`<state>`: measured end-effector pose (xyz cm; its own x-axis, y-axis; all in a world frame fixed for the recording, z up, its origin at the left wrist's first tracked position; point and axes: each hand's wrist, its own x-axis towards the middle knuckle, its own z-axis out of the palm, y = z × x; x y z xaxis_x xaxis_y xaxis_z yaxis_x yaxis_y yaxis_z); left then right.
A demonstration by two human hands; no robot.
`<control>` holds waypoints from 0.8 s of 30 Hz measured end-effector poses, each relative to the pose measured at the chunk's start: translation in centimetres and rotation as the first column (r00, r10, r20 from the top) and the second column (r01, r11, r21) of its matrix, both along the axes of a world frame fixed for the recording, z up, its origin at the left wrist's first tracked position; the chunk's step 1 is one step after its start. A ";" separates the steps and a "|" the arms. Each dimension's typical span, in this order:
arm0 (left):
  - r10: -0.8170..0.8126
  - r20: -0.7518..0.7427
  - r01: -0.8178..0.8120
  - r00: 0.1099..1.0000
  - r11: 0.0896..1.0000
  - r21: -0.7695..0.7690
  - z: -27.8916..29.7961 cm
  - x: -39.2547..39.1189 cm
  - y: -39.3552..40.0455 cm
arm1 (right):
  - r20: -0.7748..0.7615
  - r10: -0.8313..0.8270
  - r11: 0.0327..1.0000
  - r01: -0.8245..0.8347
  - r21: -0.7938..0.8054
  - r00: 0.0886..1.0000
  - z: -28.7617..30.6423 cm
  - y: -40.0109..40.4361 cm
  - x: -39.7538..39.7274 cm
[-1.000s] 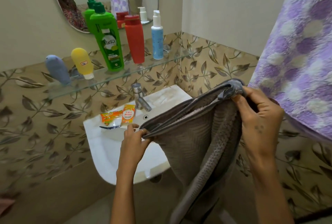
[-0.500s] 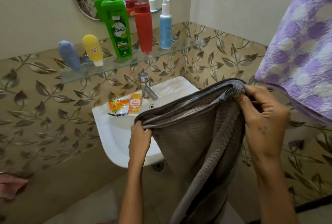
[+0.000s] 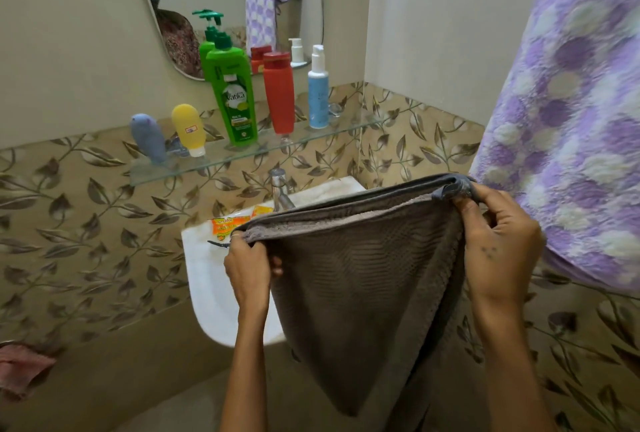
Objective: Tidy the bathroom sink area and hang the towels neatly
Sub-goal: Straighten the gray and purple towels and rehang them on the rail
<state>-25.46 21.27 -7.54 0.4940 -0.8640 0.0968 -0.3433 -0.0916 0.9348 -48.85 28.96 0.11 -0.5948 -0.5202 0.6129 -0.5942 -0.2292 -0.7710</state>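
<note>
A grey-brown towel [image 3: 363,293] hangs folded in front of me, stretched by its top edge between both hands. My left hand [image 3: 247,267] pinches the left corner over the white sink [image 3: 207,300]. My right hand [image 3: 498,248] grips the right corner, close to a purple-and-white patterned towel [image 3: 571,120] hanging at the right. The grey towel hides much of the sink basin. Orange sachets [image 3: 228,224] lie on the sink rim beside the tap [image 3: 280,189].
A glass shelf [image 3: 242,154] above the sink carries a green pump bottle [image 3: 233,92], a red bottle [image 3: 278,92], a blue pump bottle [image 3: 318,89], a yellow tube [image 3: 188,128] and a grey tube [image 3: 149,137]. A mirror [image 3: 242,9] hangs above. A pink cloth [image 3: 20,369] lies low left.
Both hands have pulled the towel's top edge straighter and tauter, and the left hand has risen a little. The view has tilted down and back, so the shelf sits lower in frame.
</note>
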 end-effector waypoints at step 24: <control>0.066 0.749 0.499 0.660 0.707 -0.502 23.4 -4.7 -6.8 | -0.861 -0.230 0.973 0.132 -0.191 0.454 16.5 -4.1 -3.5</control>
<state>-30.15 14.51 15.84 -0.1592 -0.5099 0.8454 -0.7976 0.5710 0.1942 -52.39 24.91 16.61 0.2010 -0.3856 0.9005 -0.9795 -0.0651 0.1908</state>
